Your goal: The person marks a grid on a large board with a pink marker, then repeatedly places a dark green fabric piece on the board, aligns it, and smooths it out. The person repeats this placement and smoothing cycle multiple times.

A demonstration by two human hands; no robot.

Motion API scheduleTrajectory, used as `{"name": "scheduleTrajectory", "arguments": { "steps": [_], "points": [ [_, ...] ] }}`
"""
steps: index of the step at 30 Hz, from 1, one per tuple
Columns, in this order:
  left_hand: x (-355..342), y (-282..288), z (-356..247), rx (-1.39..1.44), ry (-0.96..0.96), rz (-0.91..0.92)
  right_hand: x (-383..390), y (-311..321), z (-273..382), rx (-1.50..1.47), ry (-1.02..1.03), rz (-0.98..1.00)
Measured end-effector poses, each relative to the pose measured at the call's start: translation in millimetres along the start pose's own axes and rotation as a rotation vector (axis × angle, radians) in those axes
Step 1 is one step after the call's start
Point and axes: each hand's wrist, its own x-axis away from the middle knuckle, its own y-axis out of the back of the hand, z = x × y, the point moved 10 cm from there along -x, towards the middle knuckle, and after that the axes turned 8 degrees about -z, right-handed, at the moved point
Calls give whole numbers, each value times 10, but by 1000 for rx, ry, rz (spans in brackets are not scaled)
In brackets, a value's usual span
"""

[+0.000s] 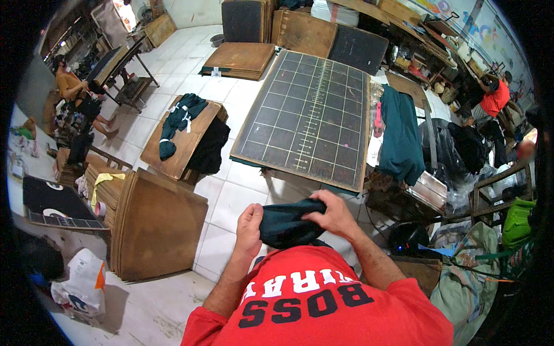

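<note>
Between my hands, in front of my red shirt, is a bunched piece of dark green cloth (288,225). My left hand (249,226) grips its left edge, the fingers closed over it. At the upper right edge my right hand (332,213) pinches the same cloth between thumb and fingers. Just beyond stands a table with a dark gridded board (306,115) on top, marked with pale squares and a ruled line. A larger dark green cloth (401,135) drapes beside the board's right edge, near a pink strip-like tool (378,119).
Left of the table, tied green cloth bundles (183,118) lie on a wooden board (156,151). Stacked wooden panels (158,225) stand at lower left. Sacks (470,277) and a metal frame (502,187) crowd the right. One person (72,86) sits far left, another (495,98) far right.
</note>
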Motion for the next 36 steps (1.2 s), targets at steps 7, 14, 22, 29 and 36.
{"name": "scheduleTrajectory", "arguments": {
  "steps": [7,14,22,29,36],
  "points": [
    [-346,-585,-39,-400,-88,139,-478,1210,-282,101,119,-339],
    [-753,-984,-6,-1163,-368,291,-506,1659,-737,-441,-180,-220],
    [-1404,-1177,-971,-1199,-968,-60,-648,2370,-180,30,56,-154],
    [-1365,-1711,-2695,-929,-1356,-239,-755,3879,782,612,436,-880],
    [-2566,-2208,-3876,-909,-1284,-114,-1765,4803,272,100,138,-1080]
  ]
}}
